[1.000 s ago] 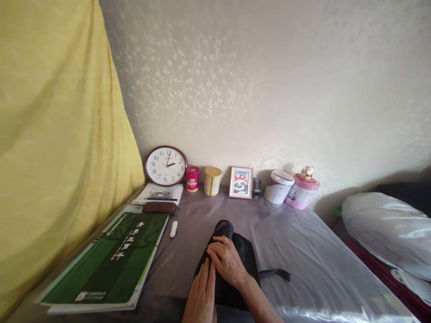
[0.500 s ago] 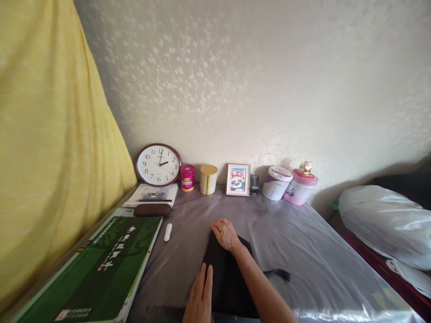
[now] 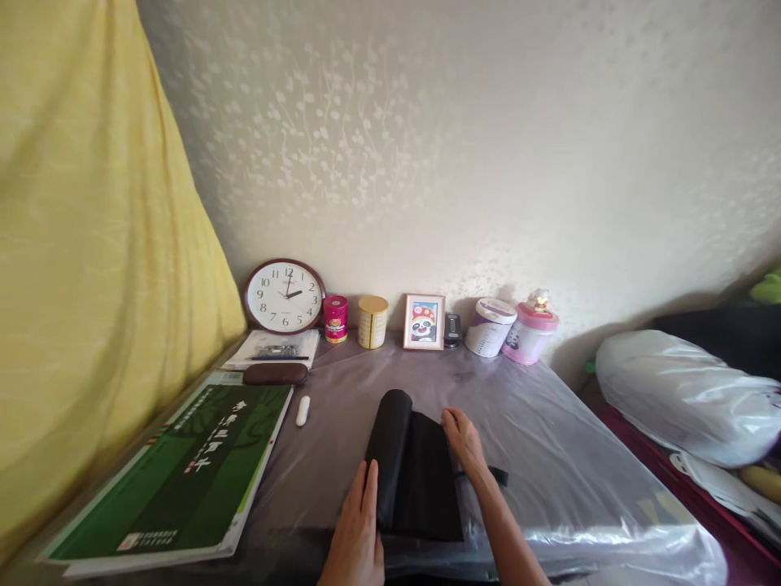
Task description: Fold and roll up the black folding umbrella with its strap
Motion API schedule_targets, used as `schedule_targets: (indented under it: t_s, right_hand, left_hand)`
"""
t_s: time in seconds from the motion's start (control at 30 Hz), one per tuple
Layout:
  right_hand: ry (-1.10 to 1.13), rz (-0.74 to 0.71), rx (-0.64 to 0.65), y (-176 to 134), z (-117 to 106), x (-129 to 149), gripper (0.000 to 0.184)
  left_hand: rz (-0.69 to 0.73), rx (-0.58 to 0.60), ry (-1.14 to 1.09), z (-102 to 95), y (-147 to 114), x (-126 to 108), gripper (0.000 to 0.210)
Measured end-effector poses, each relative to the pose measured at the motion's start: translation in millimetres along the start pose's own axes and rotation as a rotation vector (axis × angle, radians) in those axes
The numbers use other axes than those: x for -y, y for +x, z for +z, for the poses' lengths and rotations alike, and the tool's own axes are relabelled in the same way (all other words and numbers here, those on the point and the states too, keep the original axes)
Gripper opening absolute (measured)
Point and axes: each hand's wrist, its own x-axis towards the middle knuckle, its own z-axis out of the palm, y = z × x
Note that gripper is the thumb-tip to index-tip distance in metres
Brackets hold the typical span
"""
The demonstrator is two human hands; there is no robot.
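Head view: you've got decent open room on the desk, both right of your work and behind it, out to the right edge. Green book hogs the left edge; it has white characters down the cover, but I can't make them out. Your black fabric lies mid-desk near the front edge, rolled up on its left side, flat on its right. Your left hand has its fingers straight along the roll; your right hand has bent fingers at the flat part's far right corner. Can't tell if either's pinching. Clock numerals read fine, brand's too small. Pink tin label: illegible. White stick sits just beside the book.
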Motion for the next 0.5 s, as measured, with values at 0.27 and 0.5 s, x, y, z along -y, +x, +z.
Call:
schedule_targets:
  t_s: [0.27, 0.5]
  right_hand:
    - [0.276, 0.196, 0.143, -58, -10, -18, 0.04]
    - [0.287, 0.208, 0.131, -61, -1, 0, 0.049]
  left_hand:
    - [-0.079, 0.002, -0.004, -7.3, -1, -13, 0.079]
    - [-0.076, 0.006, -0.007, -13.8, -4, -20, 0.08]
